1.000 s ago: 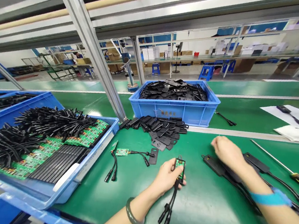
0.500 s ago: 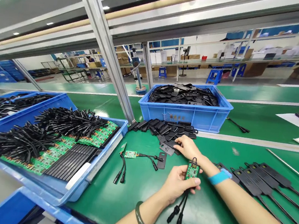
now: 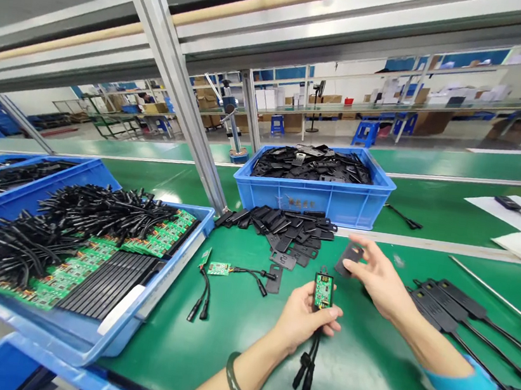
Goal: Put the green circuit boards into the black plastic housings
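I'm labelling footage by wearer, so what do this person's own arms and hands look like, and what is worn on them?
Both the left grip and the right grip are gloveless, and no sleeve shows on either forearm. The left wrist has a rounded, dark grey-green bangle; the right has a wide, bright blue band.

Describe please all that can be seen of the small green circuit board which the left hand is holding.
The green circuit board is a flat rectangle, held near-upright in the left hand, over the green table. It appears to sit in a black frame, whose edge shows along its right side. Near its top is a dark display with two yellowish digits; small parts dot the rest. The thumb presses over its lower end. Black cables hang below, ending in connectors. Fine markings are too small to read.
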`<control>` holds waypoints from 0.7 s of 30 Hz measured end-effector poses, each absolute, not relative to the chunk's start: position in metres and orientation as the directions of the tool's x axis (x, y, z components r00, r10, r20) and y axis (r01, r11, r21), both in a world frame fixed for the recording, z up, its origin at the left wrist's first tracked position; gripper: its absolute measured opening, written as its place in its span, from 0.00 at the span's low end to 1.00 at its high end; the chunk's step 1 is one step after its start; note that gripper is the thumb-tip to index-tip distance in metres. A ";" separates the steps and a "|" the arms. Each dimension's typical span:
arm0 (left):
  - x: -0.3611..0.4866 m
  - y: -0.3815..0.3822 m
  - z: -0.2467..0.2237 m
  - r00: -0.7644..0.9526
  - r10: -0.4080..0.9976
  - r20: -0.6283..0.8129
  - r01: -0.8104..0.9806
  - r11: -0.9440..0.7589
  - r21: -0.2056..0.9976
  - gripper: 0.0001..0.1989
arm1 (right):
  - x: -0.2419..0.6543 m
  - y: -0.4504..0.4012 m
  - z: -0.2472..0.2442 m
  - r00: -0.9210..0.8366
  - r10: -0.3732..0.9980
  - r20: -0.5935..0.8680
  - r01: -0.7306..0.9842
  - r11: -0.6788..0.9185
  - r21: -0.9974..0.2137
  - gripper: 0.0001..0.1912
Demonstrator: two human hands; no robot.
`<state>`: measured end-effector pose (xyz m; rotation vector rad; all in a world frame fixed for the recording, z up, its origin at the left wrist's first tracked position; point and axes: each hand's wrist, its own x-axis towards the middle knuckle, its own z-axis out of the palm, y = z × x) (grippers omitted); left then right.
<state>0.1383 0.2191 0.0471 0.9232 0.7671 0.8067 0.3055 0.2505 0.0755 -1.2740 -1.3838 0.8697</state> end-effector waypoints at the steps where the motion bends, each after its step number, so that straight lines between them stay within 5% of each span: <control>1: 0.139 0.219 0.047 0.494 0.840 -0.226 -0.256 0.388 0.885 0.32 | 0.308 0.239 0.076 0.086 0.982 0.171 0.173 0.154 -0.973 0.23; 7: 0.139 0.219 0.041 0.572 0.799 -0.184 -0.239 0.378 0.895 0.31 | 0.303 0.205 0.061 -0.049 0.996 0.077 0.092 0.081 -0.992 0.15; 15: 0.139 0.217 0.040 0.588 0.786 -0.191 -0.108 0.310 0.945 0.29 | 0.298 0.206 0.050 0.047 0.989 0.143 0.223 0.129 -0.966 0.15; 21: 0.142 0.215 0.042 0.568 0.794 -0.218 -0.101 0.330 0.939 0.25 | 0.294 0.204 0.050 0.083 0.994 0.074 0.150 0.061 -0.987 0.18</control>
